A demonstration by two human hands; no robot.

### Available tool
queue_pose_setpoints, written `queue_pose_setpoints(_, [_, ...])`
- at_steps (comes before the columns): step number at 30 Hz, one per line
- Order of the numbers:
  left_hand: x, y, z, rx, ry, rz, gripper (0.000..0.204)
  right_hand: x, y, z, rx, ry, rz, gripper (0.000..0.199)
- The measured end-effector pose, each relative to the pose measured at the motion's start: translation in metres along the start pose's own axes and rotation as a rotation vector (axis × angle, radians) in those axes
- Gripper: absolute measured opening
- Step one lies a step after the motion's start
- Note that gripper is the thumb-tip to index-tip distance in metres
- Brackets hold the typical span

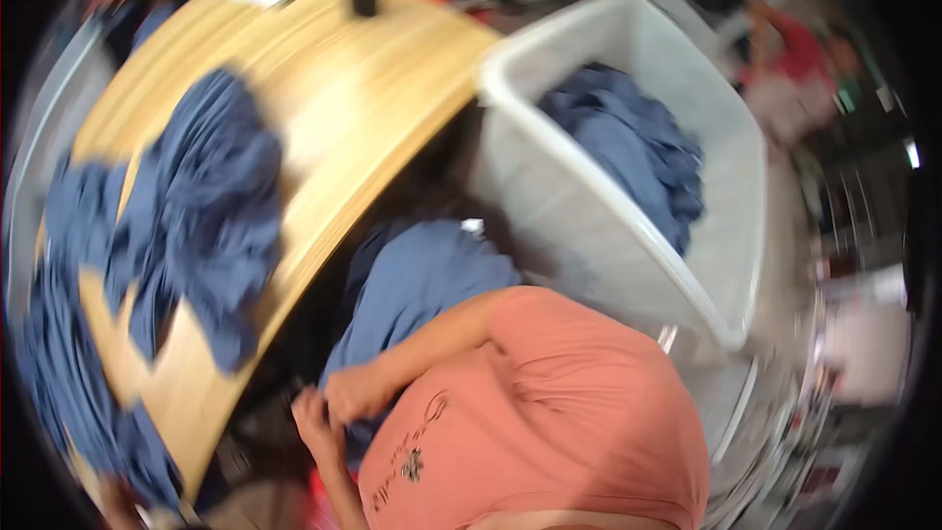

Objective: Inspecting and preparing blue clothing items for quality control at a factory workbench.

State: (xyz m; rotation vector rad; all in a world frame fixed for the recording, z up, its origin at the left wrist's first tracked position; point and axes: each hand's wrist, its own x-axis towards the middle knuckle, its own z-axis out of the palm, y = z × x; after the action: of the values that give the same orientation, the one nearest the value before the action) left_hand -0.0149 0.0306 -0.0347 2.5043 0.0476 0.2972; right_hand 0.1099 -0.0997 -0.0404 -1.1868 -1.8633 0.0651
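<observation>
hands: right hand (355,393) and left hand (312,424) both pinch the blue cloth (422,280)
bin (731,265): right of the cloth

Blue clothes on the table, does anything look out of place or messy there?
Yes. The blue garments lie crumpled and unfolded across the wooden table, some trailing over its near edge. Another blue garment hangs bunched between table and white bin, gripped by both hands.
</observation>
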Motion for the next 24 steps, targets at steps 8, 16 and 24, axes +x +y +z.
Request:
queue_pose_setpoints(8, [0.036, 0.022, 0.010, -0.342, -0.166, -0.305, 0.011, -0.043, 0.008, -0.015, -0.015, -0.080, 0.202, 0.010])
queue_pose_setpoints(16, [0.022, 0.007, 0.005, -0.432, -0.073, -0.432, 0.017, -0.033, 0.014, -0.029, -0.436, 0.014, -0.012, 0.018])
queue_pose_setpoints(24, [0.019, 0.054, 0.011, -0.073, 0.217, -0.211, 0.014, -0.025, 0.016, -0.037, 0.002, 0.172, 0.266, 0.013])
